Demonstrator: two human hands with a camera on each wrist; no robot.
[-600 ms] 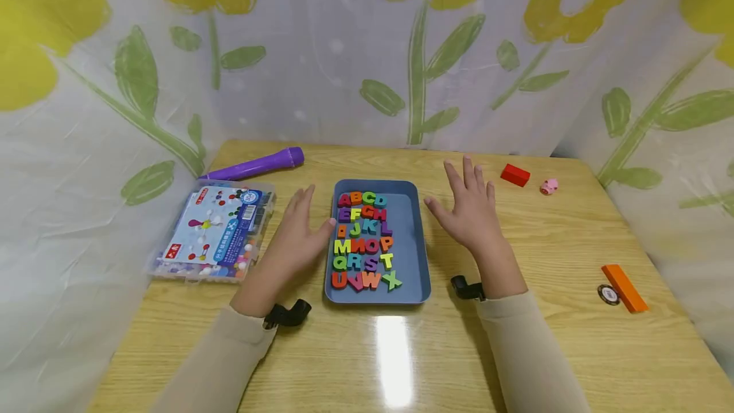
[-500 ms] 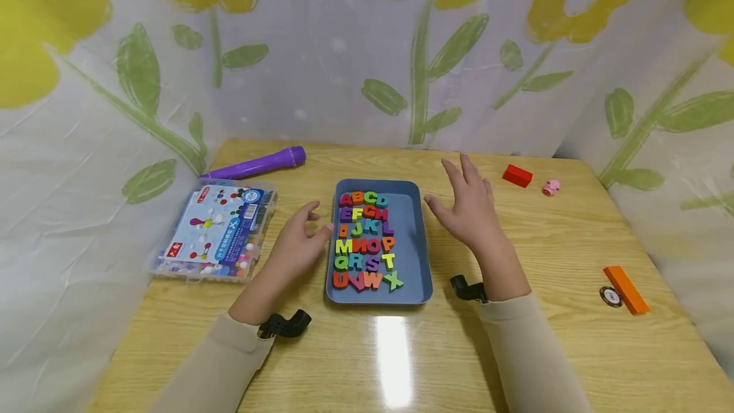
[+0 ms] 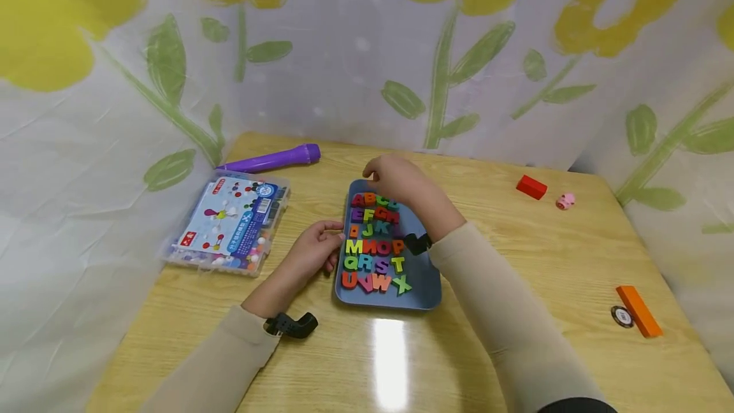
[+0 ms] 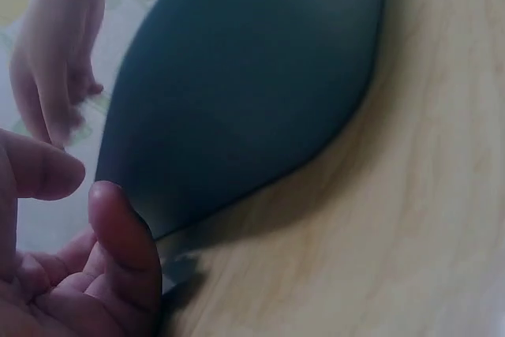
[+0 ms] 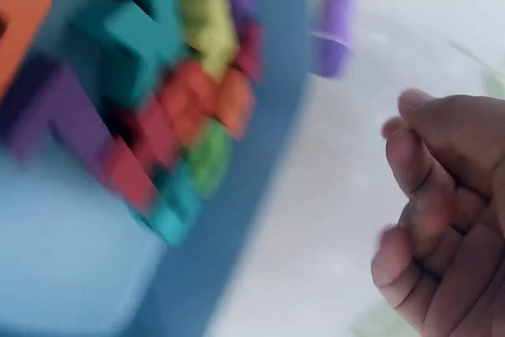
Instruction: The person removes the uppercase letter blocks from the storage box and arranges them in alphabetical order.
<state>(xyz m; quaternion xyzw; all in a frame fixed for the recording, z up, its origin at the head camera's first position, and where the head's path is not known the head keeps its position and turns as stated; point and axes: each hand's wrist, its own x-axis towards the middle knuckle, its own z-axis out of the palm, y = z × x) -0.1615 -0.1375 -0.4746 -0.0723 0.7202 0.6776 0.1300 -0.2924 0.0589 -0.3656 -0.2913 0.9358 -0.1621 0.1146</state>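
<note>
A blue tray holds rows of coloured letter blocks running from A to X. At its left side my left hand stays low, fingers bent and thumb by the rim; the left wrist view shows the thumb against the tray's dark underside. My right hand hangs over the far edge of the tray, above the A to D row, and partly hides C and D. From the right wrist, its loosely curled fingers appear beyond the rim, holding nothing.
To the left lies a clear plastic box with a molecule-model label, with a purple microphone behind it. At right are a red block, a pink pig figure, an orange bar and a round chip.
My right hand has swung left from beside the tray to over its far edge, fingers now curled. The left hand has come in to the tray's left rim. The head view has shifted slightly.
</note>
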